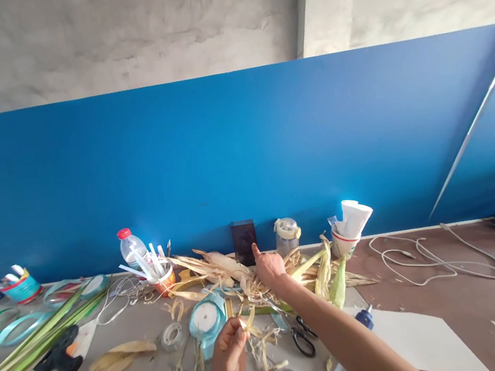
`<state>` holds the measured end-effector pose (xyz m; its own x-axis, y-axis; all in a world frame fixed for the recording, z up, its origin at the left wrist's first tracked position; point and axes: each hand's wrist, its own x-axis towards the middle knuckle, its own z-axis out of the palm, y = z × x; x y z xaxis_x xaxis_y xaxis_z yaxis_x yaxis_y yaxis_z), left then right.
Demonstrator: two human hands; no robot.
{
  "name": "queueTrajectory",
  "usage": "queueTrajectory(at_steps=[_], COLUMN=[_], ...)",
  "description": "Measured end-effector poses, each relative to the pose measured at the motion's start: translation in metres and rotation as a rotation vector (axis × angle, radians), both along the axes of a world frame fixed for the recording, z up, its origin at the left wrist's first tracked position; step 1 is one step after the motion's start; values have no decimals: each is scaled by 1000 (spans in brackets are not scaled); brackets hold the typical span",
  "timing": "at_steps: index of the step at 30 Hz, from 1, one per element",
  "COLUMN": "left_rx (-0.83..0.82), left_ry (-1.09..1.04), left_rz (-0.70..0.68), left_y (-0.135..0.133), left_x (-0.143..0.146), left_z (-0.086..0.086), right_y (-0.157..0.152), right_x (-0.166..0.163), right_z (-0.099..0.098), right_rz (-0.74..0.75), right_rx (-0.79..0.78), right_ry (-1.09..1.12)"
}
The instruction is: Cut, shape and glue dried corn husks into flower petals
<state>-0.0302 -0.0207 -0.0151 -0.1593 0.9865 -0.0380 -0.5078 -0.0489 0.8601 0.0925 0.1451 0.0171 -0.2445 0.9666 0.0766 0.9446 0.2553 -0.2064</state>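
Note:
My right hand [269, 267] reaches forward over a heap of dried corn husks [223, 270], index finger stretched out and touching the dark phone [243, 242] that leans upright against the blue board; the other fingers are curled. My left hand [228, 352] is nearer to me, fingers pinched on a thin strip of corn husk [249, 323]. A roll of light blue ribbon [206, 319] lies just left of that hand. Black-handled scissors [300, 335] lie under my right forearm.
A black glue gun [59, 357], long green leaves [33, 341], ribbon rolls and a clear tape roll [172, 336] lie left. A water bottle [131, 247], a cup of pens, a jar [286, 235] and paper cups [348, 235] line the blue board. White cable [430, 260] and paper sheets lie right.

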Motion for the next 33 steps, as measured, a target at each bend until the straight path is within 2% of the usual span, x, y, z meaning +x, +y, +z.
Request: queueTrajectory(at_steps=[4,6,8,12,14,16,18,21,30,33], left_rx=[-7,-7,8,88,125,138,136,125,109,106], left_ry=[48,72,59,1,-3,13,30,54,103,108], left_rz=[5,-7,-26,-79,-128,-165,-167,-162,-185,-174], left_y=[-2,-3,-4,-5,-6,-8,-9,-11,-10,-10], left_x=[-2,-2,-1,4,8,11,13,15,13,13], left_z=[3,5,6,12,18,24,29,33,26,24], right_y=[-18,-36,-58,-98,-113,-124,-129,-132,-133,-132], right_x=[6,9,13,19,21,22,23,23,21,20], right_z=[7,8,7,7,11,17,21,23,21,20], right_rz=[39,69,101,227,290,330,358,379,276,236], right_rx=[65,105,76,-420,-652,-809,-897,-949,-890,-915], right_ry=[133,250,388,1096,1340,1499,1575,1609,1625,1640])
